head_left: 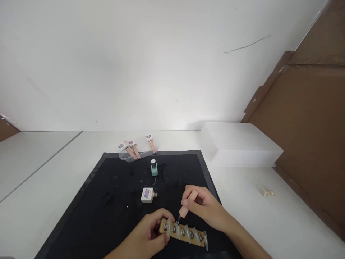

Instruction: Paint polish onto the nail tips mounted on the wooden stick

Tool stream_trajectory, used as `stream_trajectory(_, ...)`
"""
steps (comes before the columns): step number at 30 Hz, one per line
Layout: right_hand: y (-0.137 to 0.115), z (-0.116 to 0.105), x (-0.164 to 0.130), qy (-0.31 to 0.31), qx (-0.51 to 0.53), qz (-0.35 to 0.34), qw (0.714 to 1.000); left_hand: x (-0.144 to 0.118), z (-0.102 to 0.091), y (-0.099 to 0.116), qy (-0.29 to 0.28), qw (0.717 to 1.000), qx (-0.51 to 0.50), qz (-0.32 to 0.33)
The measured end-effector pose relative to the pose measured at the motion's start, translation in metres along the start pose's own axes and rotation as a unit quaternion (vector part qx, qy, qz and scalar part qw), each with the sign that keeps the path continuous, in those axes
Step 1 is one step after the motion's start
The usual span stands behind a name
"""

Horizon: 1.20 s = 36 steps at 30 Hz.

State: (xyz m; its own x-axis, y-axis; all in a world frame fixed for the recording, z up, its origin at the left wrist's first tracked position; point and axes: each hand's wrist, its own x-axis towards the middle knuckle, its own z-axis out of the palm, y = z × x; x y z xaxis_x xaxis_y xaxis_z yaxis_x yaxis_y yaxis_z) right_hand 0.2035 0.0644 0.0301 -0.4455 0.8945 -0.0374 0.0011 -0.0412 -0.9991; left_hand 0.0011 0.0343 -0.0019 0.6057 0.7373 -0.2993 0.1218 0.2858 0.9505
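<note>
White walls [121, 64] and a brown cardboard panel [309, 118] enclose a white worktop [242, 201], on which lies a black rectangular mat [88, 205]; at its far edge a clear plastic tray [128, 159] holds three white square bottles with long peach caps, and nearer stands a mint-green glass bottle with a dark, pale-topped cap [154, 169]; closer still, an uncapped white square bottle with a printed label [147, 195] rests on the mat, neck towards the right

Low in view, the left hand [151, 232] pinches the near-left end of a tan strip with round metal studs [179, 235], clear slanted nail tips lying across it; the right hand [202, 205] has its fingers closed around a peach brush cap [188, 204], the dark brush end angled down at the second tip from the left; whether the bristles touch cannot be told; the step in hand looks like brushing a coat onto that tip; the next move seems to call for a steady strip and a light, even stroke along the tip's length, clear of its neighbours
</note>
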Motion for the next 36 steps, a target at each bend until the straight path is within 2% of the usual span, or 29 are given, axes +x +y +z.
stream_trajectory(3,0.0006,-0.0019,-0.0002,0.021,0.001,-0.023,1.000,0.0010,-0.0010,-0.0015,-0.001,1.000,-0.004,0.003)
stream_trajectory(9,-0.0027,-0.0001,-0.0046,-0.050,-0.043,-0.025,0.997,0.0020,-0.0033,-0.0018,-0.008,1.000,-0.013,0.008)
stream_trajectory(13,-0.0003,0.0022,-0.0031,-0.019,-0.042,-0.011,0.999,0.0029,-0.0040,-0.0036,-0.011,1.000,-0.019,0.010)
stream_trajectory(17,0.0031,0.0005,-0.0012,0.025,-0.021,-0.026,0.999,0.0027,-0.0045,-0.0057,-0.010,1.000,-0.019,0.009)
stream_trajectory(19,0.0027,-0.0007,-0.0014,0.022,-0.012,-0.043,0.999,0.0018,-0.0044,-0.0052,-0.010,1.000,-0.013,0.007)
stream_trajectory(24,-0.0023,0.0002,-0.0034,-0.040,-0.049,-0.063,0.996,-0.0001,-0.0037,0.0007,-0.014,1.000,-0.003,0.008)
stream_trajectory(28,-0.0007,0.0022,-0.0027,-0.013,-0.071,-0.051,0.996,0.0001,-0.0033,0.0020,-0.016,1.000,-0.002,0.000)
stream_trajectory(32,0.0035,0.0009,-0.0017,0.037,-0.055,-0.082,0.994,0.0005,-0.0037,-0.0037,-0.016,1.000,-0.002,0.004)
stream_trajectory(36,0.0005,0.0001,-0.0034,0.000,-0.055,-0.101,0.993,0.0008,-0.0045,-0.0063,-0.019,1.000,-0.009,0.003)
